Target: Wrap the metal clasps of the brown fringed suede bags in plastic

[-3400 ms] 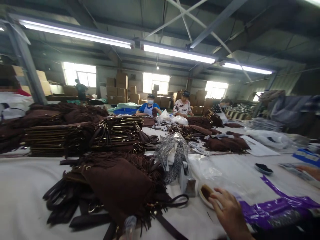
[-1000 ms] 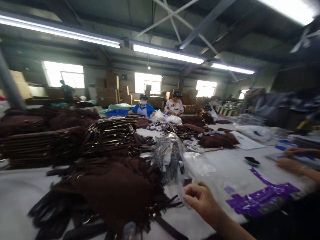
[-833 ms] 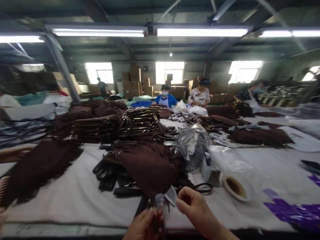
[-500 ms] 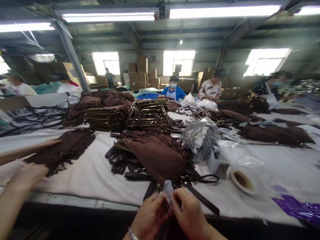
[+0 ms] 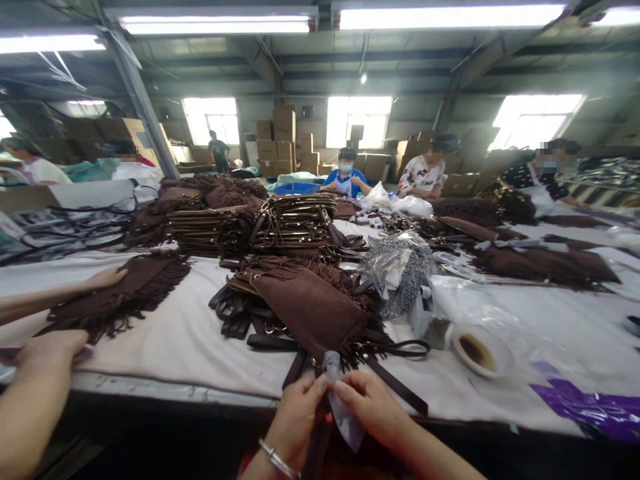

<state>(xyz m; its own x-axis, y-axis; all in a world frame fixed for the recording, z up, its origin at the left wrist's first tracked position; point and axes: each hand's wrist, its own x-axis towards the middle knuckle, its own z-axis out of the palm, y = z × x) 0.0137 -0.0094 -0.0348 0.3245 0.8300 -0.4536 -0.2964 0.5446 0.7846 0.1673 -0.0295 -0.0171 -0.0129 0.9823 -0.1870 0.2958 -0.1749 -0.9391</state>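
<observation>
The plastic point(image 5: 349, 423) hangs lower than before, in front of the brown bag point(image 5: 313, 307). Left hand point(image 5: 300, 403) and right hand point(image 5: 370, 400) pinch it; a hard tug might tear it.

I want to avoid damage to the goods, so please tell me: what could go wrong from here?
First, the plastic piece between the left hand and the right hand looks thin, so it might tear or slip.
Second, a dark strap reaches out from the brown bags to the table's front edge; the right forearm could perhaps catch it.
Third, the bracelet on the left wrist might snag something.
</observation>
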